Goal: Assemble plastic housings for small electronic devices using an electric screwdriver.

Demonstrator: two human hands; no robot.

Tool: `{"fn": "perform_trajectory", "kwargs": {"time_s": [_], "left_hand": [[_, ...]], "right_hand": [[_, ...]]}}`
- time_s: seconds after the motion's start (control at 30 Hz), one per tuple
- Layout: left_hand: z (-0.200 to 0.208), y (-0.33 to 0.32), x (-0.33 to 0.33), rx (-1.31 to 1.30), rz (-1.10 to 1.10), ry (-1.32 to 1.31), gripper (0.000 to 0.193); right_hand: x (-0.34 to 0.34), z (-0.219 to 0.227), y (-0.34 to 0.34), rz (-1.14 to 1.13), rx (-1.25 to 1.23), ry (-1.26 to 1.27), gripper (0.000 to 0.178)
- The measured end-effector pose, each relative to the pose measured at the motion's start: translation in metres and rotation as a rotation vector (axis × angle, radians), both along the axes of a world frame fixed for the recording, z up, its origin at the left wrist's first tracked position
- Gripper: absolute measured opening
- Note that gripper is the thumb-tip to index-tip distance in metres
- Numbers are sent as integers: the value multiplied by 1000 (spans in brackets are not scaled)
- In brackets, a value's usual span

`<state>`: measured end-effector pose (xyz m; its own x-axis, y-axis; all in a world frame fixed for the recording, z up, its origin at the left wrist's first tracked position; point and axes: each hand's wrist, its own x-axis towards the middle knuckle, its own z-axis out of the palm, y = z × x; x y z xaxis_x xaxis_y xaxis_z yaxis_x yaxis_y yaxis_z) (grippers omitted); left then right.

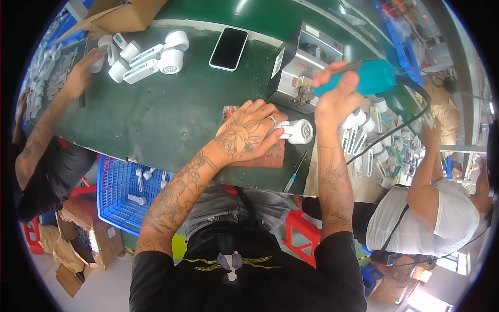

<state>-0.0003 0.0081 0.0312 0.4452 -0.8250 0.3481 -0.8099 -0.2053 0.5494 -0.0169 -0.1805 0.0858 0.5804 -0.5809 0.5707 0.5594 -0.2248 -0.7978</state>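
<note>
My left hand [249,130] is closed over a white handheld device with a round perforated head [300,132], resting above a worn reddish pad [267,157]. The head pokes out past my fingers toward the right; its handle is mostly hidden under them. Raised to the right of it, my right hand [338,99] grips a teal electric screwdriver [375,78] with a black cord. Its tip points left, in front of a grey metal screw feeder [292,73]. A small screwdriver with a blue handle [295,173] lies near the table's front edge.
A phone [228,48] and several white devices [150,60] lie on the green table [156,114]. More devices [371,140] cover cardboard at right. A blue basket [117,190] stands below the edge. Co-workers sit both sides; one's hand [79,75] reaches in at left.
</note>
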Motion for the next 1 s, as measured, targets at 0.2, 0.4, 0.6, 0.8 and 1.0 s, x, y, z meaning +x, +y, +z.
{"fn": "perform_trajectory", "kwargs": {"time_s": [0.2, 0.4, 0.6, 0.8, 1.0], "left_hand": [[-1, -2, 2, -24, -19, -24, 34], [-1, -2, 2, -49, -15, 15, 33], [-2, 0, 0, 31, 2, 35, 34], [-4, -2, -1, 39, -16, 37, 34], [0, -4, 0, -40, -8, -42, 35]], "right_hand": [[-6, -1, 1, 15, 87, 98, 42], [-54, 6, 23, 36, 171, 226, 66], [-68, 2, 34, 161, 126, 163, 66], [-70, -16, 36, 72, 151, 263, 76], [-68, -20, 34, 150, 218, 226, 66]]}}
